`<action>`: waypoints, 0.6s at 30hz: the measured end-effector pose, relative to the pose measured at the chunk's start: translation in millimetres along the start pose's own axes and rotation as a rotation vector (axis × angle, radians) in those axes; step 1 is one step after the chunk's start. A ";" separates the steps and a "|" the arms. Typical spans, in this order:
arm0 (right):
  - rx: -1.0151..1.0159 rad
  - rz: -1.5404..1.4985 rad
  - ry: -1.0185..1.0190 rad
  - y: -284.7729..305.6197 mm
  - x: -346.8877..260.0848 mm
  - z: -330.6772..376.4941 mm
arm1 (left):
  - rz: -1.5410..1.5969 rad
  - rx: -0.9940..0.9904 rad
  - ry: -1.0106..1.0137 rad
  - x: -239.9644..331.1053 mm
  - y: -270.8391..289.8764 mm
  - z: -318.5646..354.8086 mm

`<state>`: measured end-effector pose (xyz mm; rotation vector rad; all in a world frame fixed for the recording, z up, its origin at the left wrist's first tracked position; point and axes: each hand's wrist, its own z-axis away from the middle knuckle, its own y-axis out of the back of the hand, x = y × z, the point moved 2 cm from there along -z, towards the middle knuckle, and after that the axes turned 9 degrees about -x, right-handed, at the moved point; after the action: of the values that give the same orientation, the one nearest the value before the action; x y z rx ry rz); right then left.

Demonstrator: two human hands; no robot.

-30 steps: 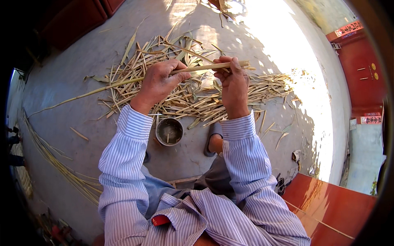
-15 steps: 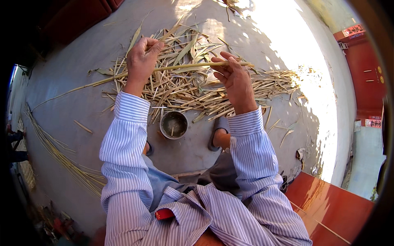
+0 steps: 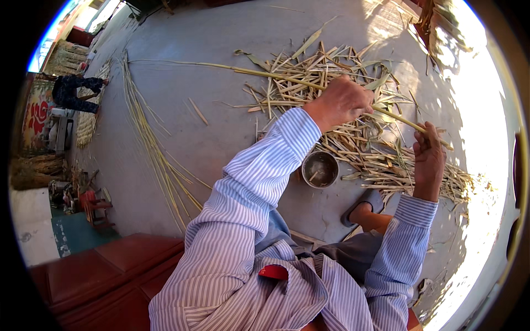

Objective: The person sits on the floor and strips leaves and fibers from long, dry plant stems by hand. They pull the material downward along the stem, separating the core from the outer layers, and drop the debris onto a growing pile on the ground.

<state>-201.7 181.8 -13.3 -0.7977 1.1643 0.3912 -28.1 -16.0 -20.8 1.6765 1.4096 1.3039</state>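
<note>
A long, thin, yellow-green plant stalk point(image 3: 398, 117) runs across in front of me, its thicker end at the right. My left hand point(image 3: 343, 100) is closed round it above the pile of cut pieces. My right hand point(image 3: 429, 161) grips it close to the thick end, with fingers bent about it. The thin end reaches far left over the floor. Under my hands lies a heap of short dry stalk pieces and leaves point(image 3: 298, 71). Nearer to me, a small round metal bowl point(image 3: 334, 177) holds dark contents and a short light piece.
A bundle of long thin stalks point(image 3: 148, 135) lies at the left on the grey floor point(image 3: 182, 41). Dark red furniture point(image 3: 118, 270) stands at the lower left. Farther left, a person in dark clothes point(image 3: 77, 92) is by a woven mat point(image 3: 88, 124). My sandalled foot point(image 3: 367, 209) is below the heap.
The view has swung to the left, bringing the stalk bundle and another person into sight. My left hand has come down from a raised pinch to a closed grip on the stalk.
</note>
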 end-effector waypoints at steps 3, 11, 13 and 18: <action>-0.047 -0.080 -0.012 2.1 7.7 -3.0 | 0.004 0.015 0.015 -2.7 1.0 15.4; 0.062 -0.254 0.144 47.5 1.3 -12.8 | -0.520 -0.149 0.121 -2.7 18.0 39.5; 0.066 -0.282 0.166 63.6 1.8 -17.7 | -0.703 -0.201 0.059 14.4 27.6 40.1; -0.069 -0.268 0.089 82.4 12.0 -29.4 | -0.770 -0.133 -0.252 110.5 68.2 33.1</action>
<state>-270.5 214.1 -58.3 -1.0255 1.1132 0.1755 24.1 75.7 61.8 0.9913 1.5414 0.7004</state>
